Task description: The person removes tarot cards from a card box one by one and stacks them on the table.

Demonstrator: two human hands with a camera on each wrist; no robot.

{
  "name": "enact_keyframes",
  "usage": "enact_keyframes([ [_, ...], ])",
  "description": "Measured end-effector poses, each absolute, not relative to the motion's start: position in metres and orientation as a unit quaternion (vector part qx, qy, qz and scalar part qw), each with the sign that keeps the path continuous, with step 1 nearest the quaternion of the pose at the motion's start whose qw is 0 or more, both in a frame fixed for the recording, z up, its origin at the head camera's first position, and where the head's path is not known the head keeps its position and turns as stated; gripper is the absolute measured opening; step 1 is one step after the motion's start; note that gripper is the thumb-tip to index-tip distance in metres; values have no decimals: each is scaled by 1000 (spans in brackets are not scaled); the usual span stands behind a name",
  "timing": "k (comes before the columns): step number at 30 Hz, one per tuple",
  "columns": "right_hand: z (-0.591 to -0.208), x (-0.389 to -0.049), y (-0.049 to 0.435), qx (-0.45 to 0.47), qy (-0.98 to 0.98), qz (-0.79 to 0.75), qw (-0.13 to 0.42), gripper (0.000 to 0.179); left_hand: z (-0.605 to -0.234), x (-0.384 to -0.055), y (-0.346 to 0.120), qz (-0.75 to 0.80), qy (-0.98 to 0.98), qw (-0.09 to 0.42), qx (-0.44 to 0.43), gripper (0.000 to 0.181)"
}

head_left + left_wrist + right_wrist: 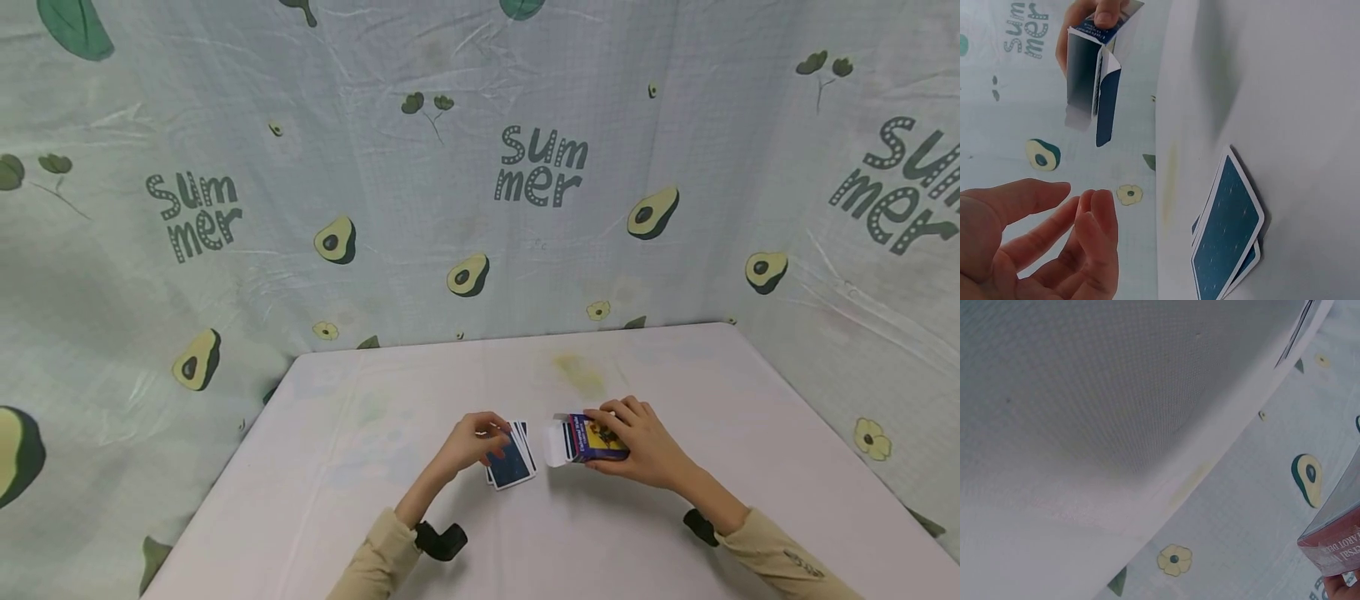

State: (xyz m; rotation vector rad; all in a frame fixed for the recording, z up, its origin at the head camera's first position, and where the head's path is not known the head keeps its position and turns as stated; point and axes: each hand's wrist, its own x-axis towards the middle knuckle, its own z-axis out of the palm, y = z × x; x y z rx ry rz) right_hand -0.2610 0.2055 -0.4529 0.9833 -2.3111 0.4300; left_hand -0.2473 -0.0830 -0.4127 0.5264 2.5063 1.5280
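Note:
My right hand (647,443) grips a purple tarot deck box (590,443) held above the table, with fingers on top and thumb below. The box's open end and white flap point left; in the left wrist view its opening (1083,75) looks dark, and I cannot tell how much is inside. Close by on the left, a small fanned pile of blue-backed cards (513,468) lies face down on the table. Over the pile's left edge hovers my left hand (471,443), fingers loosely bent and nothing between them. At the right wrist view's corner, a red end of the box (1335,544) shows.
A white cloth covers the table (360,467), with a yellowish stain (581,375) toward the back. Behind and at both sides hangs a pale curtain (420,183) printed with avocados and lettering. Each wrist wears a black strap (441,542).

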Motion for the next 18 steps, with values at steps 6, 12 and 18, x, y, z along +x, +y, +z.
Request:
enact_keyframes([
  [6, -455, -263, 205, 365, -870, 161, 290, 67, -397, -226, -77, 532, 824, 83, 178, 15],
  [12, -457, -264, 204, 367, -868, 161, 294, 67, -403, -222, -72, 563, 805, 85, 169, 17],
  [18, -459, -268, 202, 371, -865, 160, 298, 67, -421, -232, -67, 600, 779, 81, 161, 22],
])
